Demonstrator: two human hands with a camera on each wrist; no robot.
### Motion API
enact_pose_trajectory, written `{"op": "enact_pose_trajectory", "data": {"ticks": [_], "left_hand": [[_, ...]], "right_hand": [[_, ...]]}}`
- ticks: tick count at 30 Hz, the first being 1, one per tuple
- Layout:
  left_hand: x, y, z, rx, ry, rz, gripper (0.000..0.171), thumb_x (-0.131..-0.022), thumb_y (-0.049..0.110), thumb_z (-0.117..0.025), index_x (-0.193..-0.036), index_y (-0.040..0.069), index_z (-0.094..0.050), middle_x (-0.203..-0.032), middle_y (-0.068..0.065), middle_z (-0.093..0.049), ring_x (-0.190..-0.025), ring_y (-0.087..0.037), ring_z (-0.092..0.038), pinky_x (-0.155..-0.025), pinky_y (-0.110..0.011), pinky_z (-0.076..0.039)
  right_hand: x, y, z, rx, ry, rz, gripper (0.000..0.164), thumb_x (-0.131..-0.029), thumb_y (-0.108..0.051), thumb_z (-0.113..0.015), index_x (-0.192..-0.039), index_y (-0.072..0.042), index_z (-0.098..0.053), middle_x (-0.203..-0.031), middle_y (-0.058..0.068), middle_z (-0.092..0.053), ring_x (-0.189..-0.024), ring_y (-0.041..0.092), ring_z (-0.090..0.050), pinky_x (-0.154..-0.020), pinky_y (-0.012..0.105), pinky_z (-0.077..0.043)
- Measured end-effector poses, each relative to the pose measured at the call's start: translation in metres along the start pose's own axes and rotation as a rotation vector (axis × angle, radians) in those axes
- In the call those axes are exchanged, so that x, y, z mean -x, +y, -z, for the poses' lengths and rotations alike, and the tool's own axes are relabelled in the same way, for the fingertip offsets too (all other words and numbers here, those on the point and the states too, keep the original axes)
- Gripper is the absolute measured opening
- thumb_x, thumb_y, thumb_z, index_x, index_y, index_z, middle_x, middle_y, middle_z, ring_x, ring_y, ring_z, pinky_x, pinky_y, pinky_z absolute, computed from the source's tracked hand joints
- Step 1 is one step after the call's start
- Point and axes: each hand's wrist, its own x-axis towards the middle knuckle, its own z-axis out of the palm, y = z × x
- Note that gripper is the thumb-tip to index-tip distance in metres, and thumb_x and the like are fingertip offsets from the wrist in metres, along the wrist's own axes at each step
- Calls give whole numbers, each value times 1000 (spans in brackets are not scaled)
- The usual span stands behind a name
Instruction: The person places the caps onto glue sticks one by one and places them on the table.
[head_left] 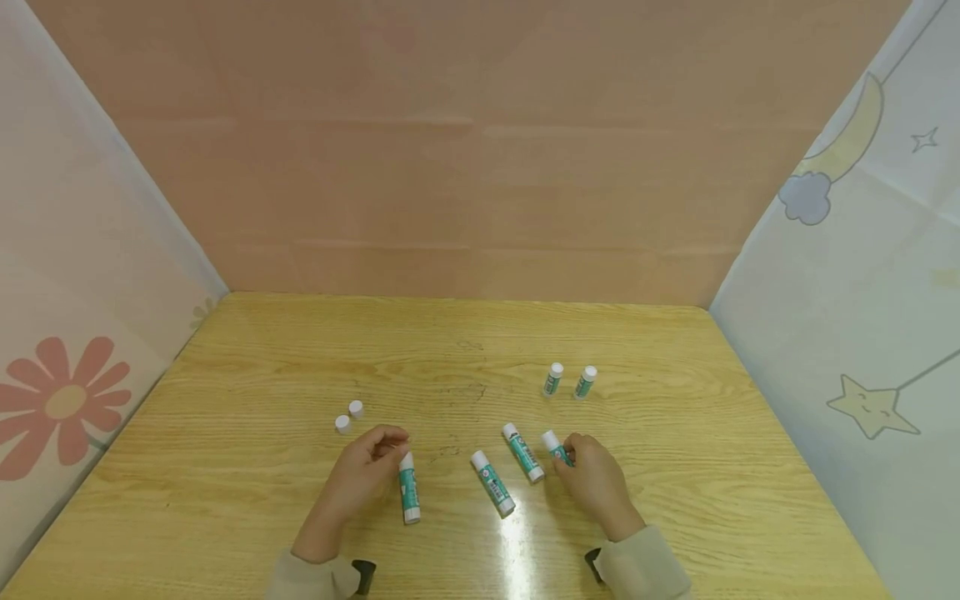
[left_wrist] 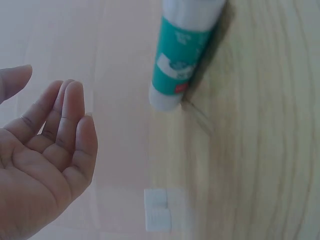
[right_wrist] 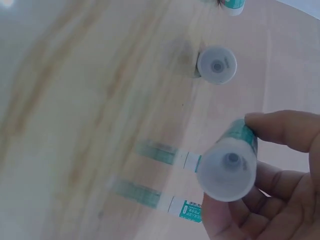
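"What does the right hand point(head_left: 596, 477) have?"

"The held glue stick point(head_left: 557, 447), well to the right of the leftmost glue stick point(head_left: 409, 492). Its grip is clamped on the barrel, thumb opposite curled fingers, probably because a hold there leaves both white ends uncovered."

"Is it off the tabletop point(head_left: 225, 500)?"

"It's slanted, but I can't tell whether its lower end touches."

"And the left hand point(head_left: 363, 473)?"

"That grip is apart and holds nothing: the left wrist view shows a gap between thumb and loosely bent fingers. The hand hovers beside the far end of the leftmost glue stick, which lies on its side within easy reach, I'd judge."

"What surrounds that stick?"

"Just to its right lie the near lying stick point(head_left: 492, 483) and the far lying stick point(head_left: 522, 452), laid slantwise, apart from each other. Farther back and right of it stand the left upright stick point(head_left: 552, 380) and the right upright stick point(head_left: 586, 382); flat ends presumably let them balance. Beyond it, leftward, sit the nearer white cap point(head_left: 342, 425) and the farther white cap point(head_left: 356, 409), seemingly grouped separately from the sticks."
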Motion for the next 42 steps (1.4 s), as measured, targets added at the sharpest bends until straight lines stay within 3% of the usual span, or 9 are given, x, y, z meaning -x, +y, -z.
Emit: {"op": "enact_pose_trajectory", "data": {"ticks": [18,27,35,42], "left_hand": [[-1,-13,15,-61,50,38,23,-85,15,-55,-103,2,-57,-94,-7,-59,-87,-16,-51,-75,-27,-42],[-2,-16,23,-96,54,14,28,-86,20,-55,-104,0,-56,-91,-4,-58,-86,-16,-52,-74,-26,-42],[-5,-18,26,-119,77,81,25,-86,19,-54,-104,1,-56,-90,-4,-58,-86,-17,-52,-73,-29,-42],[-6,-23,31,-160,90,86,22,-86,15,-54,-104,2,-56,-93,-6,-58,-86,-18,-52,-72,-30,-42]], "right_hand": [[-1,2,0,31,-43,6,13,-78,-10,-61,-81,2,-56,-67,2,-48,-52,12,-41,-43,23,-35],[-5,4,1,40,-60,-16,15,-78,-10,-60,-83,3,-57,-67,2,-48,-53,13,-41,-44,24,-34],[-7,1,2,14,-104,-42,15,-78,-9,-60,-83,4,-57,-67,3,-49,-52,13,-42,-43,24,-35],[-9,4,2,7,-128,-56,17,-77,-10,-63,-82,4,-56,-66,3,-50,-51,12,-44,-43,24,-37]]}}
